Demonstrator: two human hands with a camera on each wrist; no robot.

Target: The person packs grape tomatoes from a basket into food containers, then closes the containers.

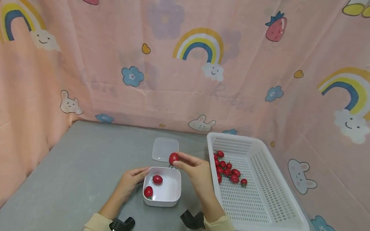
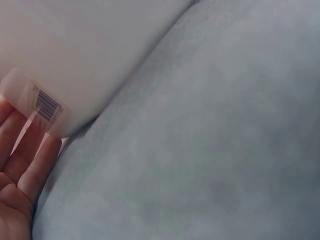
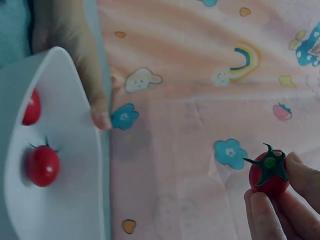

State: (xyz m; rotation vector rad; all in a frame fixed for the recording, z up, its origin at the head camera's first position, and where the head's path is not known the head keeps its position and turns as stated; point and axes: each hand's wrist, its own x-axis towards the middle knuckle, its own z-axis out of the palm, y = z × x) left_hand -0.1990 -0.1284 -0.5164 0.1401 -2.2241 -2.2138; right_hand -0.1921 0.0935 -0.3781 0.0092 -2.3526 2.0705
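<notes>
A cherry tomato (image 1: 173, 158) is pinched between the thumb and fingers of my right hand (image 1: 196, 175), above the far right rim of a white square box (image 1: 166, 203). In the right wrist view, the held tomato (image 3: 270, 172) shows its green calyx. Two more cherry tomatoes lie in the box, one toward the back (image 1: 157, 179) and one at the near left (image 1: 148, 192). My left hand (image 1: 130, 182) rests against the box's left side, its fingers fairly straight. In the left wrist view, those fingers (image 2: 37, 155) touch the outer wall beside a barcode label (image 2: 47, 106).
A white perforated basket (image 1: 277, 192) stands on the right, with several cherry tomatoes (image 1: 227, 172) along its left side. Behind the box, a clear lid (image 1: 164, 149) lies flat on the grey table (image 1: 86, 166). A pink patterned curtain (image 1: 162, 102) hangs behind the table.
</notes>
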